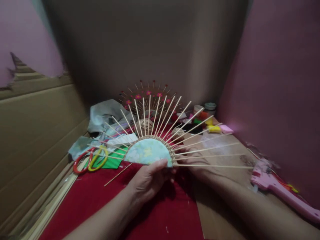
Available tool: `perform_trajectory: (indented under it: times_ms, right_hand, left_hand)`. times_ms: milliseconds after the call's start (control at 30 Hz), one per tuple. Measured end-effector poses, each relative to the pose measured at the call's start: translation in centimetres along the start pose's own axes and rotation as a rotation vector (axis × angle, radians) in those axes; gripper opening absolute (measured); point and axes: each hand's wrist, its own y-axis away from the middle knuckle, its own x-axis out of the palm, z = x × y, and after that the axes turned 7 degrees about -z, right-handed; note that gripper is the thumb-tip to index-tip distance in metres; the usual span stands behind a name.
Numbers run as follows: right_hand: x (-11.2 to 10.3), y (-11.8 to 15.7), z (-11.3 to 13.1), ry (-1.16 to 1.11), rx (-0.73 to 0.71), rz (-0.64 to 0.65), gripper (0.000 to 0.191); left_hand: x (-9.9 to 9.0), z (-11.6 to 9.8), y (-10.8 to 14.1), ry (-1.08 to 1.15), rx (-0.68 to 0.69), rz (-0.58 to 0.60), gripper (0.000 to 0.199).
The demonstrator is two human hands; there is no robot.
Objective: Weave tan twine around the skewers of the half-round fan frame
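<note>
Over dark-red cloth [82, 203] on a brown tabletop [212, 213], the left hand [152, 175] pinches a pale-blue half-round fan [147, 151] with thin wooden sticks [212, 166]; the right hand's [190, 161] grip, behind them, cannot be told. Tan cardboard [37, 123] and a mauve wall [277, 73] flank the tabletop.

The fan [147, 152] is in the middle, above the cloth [100, 203]. The left hand [150, 180] is at its lower edge, and the right hand [196, 163] is behind its right side. To the left lie the scissors [91, 162], near the cardboard [37, 123]. To the right, the glue gun [277, 190] lies beside the wall [275, 83]. Behind the fan is a ball of twine [145, 125].
</note>
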Motion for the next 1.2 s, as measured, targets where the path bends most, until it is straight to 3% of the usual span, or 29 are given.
perform_trajectory:
  times_ms: [233,333,467,600,733,867,1033,1100,1200]
  right_hand:
    - [0.5,0.2,-0.1,0.053,-0.104,-0.160,0.029]
    - [0.7,0.6,-0.3,-0.098,-0.078,-0.033,0.033]
    - [1.1,0.6,-0.9,-0.296,-0.071,0.168,0.022]
    - [1.4,0.6,-1.1,-0.349,-0.057,0.231,0.016]
    - [1.5,0.5,-1.4,-0.404,-0.006,0.255,0.023]
    - [1.7,0.1,-1.6,-0.451,0.036,0.199,0.022]
    - [1.2,-0.4,-0.9,-0.592,0.042,-0.009,0.008]
    - [0.8,-0.7,-0.4,-0.637,0.049,-0.095,0.010]
    - [-0.1,-1.1,0.2,-0.726,0.047,-0.184,0.009]
  left_hand:
    - [-0.3,-0.7,-0.8,0.006,0.119,-0.121,0.031]
    - [-0.2,-0.8,-0.9,0.001,0.138,-0.150,0.034]
    - [0.0,-0.6,-0.7,-0.080,0.154,-0.131,0.041]
    - [0.0,0.0,-0.3,-0.201,0.154,-0.073,0.046]
    - [-0.4,0.8,-0.3,-0.329,0.137,-0.044,0.051]
    - [-0.3,0.9,-0.1,-0.482,0.151,-0.052,0.048]
    - [-0.1,0.5,0.5,-0.663,0.233,-0.050,0.031]
    - [-0.2,0.2,0.4,-0.628,0.214,-0.058,0.035]
    - [-0.3,-0.4,0.1,-0.389,0.221,-0.037,0.032]
